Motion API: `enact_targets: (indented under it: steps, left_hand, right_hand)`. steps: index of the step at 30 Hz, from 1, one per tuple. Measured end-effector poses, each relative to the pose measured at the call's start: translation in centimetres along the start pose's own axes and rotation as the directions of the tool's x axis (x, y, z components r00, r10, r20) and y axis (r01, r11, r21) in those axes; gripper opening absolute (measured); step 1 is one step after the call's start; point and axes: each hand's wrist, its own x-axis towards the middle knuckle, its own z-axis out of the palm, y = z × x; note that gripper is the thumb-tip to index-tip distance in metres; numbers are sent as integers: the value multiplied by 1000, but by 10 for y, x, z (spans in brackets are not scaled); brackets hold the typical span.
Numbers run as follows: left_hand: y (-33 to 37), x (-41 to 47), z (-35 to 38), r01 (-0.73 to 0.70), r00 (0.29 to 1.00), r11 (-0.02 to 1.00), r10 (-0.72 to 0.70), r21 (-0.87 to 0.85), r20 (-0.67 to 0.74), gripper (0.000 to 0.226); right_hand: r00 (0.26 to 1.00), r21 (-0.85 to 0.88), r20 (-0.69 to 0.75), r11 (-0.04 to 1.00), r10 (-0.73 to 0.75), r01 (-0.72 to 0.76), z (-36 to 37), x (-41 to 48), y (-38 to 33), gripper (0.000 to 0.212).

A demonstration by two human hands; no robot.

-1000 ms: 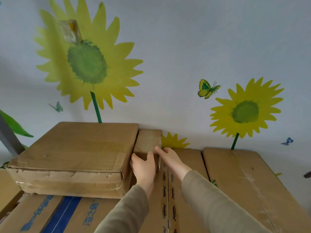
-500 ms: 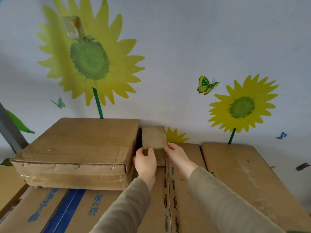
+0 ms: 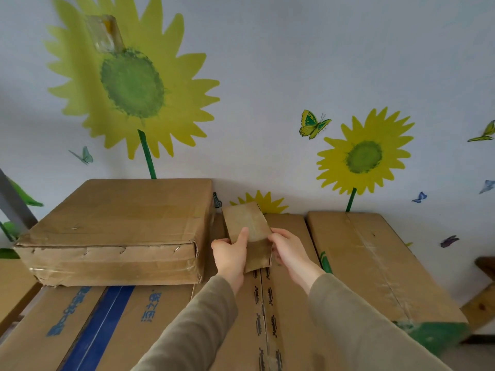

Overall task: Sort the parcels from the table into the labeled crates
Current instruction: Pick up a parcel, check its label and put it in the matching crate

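A small brown cardboard parcel (image 3: 246, 223) is held between both hands, lifted and tilted a little to the right above the flat cartons. My left hand (image 3: 231, 254) grips its left side with the thumb on top. My right hand (image 3: 288, 249) holds its right side. A large flat brown parcel (image 3: 120, 226) lies to the left, apart from the small one. No labeled crate is in view.
Long flat cartons cover the surface below: one with a blue stripe (image 3: 101, 325), a taped one (image 3: 265, 311) under my hands, another (image 3: 375, 258) at the right. A wall with sunflower stickers (image 3: 364, 156) stands close behind. A wooden piece (image 3: 482, 303) shows at the right edge.
The small parcel has come away from the large parcel's side, toward me and to the right. Both hands went from touching its near end to gripping its sides.
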Motion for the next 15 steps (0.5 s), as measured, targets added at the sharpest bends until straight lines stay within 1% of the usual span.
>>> enact_targets:
  steps: [2,3,6,8,10,11,12,14,15]
  left_hand:
    - [-3,2,-1,2,1000,1000,-2,1,16,63]
    - [-3,0,-2,3,1000,1000,-3,-3,21,63]
    - [-5,0,-8,15,999,996,-12,-85,38,56]
    - [-7,1,-13,25,999,992,-19,-126,51,48]
    - [-7,0,-17,27,998,987,-19,-160,54,40]
    - [-6,0,-19,31,998,984,-20,-176,62,38]
    - [-5,0,-21,37,997,980,-23,-195,70,39]
    - [0,-3,-25,63,994,967,-39,-247,100,52]
    - [1,-5,-27,79,992,957,-47,-278,118,61]
  right_hand:
    - [1000,16,14,1000,-13,12,3,-6,1,25]
    - [1000,28,12,999,-21,20,4,-7,3,24]
    - [1000,91,-5,995,-29,29,9,-12,3,22]
    - [999,61,-13,997,-45,46,10,-12,4,21]
    - [995,3,-17,995,-95,95,9,-9,5,17]
    - [994,-9,-9,994,-113,112,9,-10,5,21]
    - [993,-9,-4,993,-121,121,8,-11,2,30]
    - [995,12,-3,995,-98,98,5,-14,-4,58]
    - [998,31,3,998,-55,55,3,-13,-6,73]
